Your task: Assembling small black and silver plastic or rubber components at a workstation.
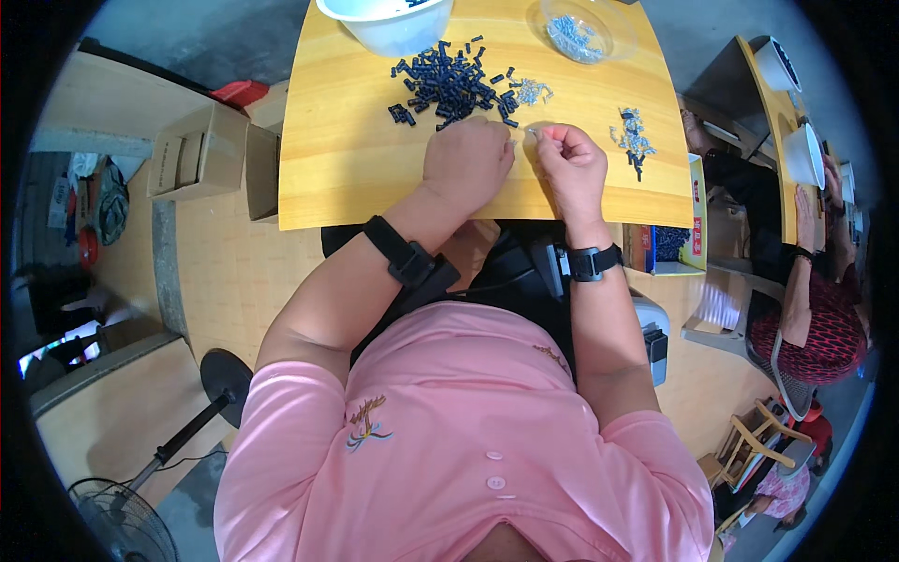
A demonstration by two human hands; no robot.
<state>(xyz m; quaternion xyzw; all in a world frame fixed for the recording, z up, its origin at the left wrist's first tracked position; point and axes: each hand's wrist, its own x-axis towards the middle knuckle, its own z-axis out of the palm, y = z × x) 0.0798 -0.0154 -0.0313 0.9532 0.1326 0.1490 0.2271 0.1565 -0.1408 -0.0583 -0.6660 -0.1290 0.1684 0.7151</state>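
black pegs [449, 86] lie in a loose heap on the yellow table [346, 169]; where is that from the fingers?

at twelve o'clock from the left hand [468, 157], just beyond its knuckles, and at ten o'clock from the right hand [573, 167].

what are the left fingers doing?

they curl in under the hand, thumb side toward three o'clock. whether they grip a peg, i cannot tell; the hand hides it.

and the right ones?

drawn narrow: thumb and forefinger come together in a pinch, tips toward ten o'clock, near the left hand but apart from it. something tiny and pale seems to show there, too small to name.

any silver nearby?

yes, a small heap of silver bits [534, 91] at eleven o'clock from the right hand, right beside the pegs. a second scatter [633, 131] lies at two o'clock, a few pegs at its near end.

and containers?

a white tub [389, 33] at eleven o'clock from the left hand, past the heap; a clear bowl [606, 43] of silvery pieces at twelve from the right.
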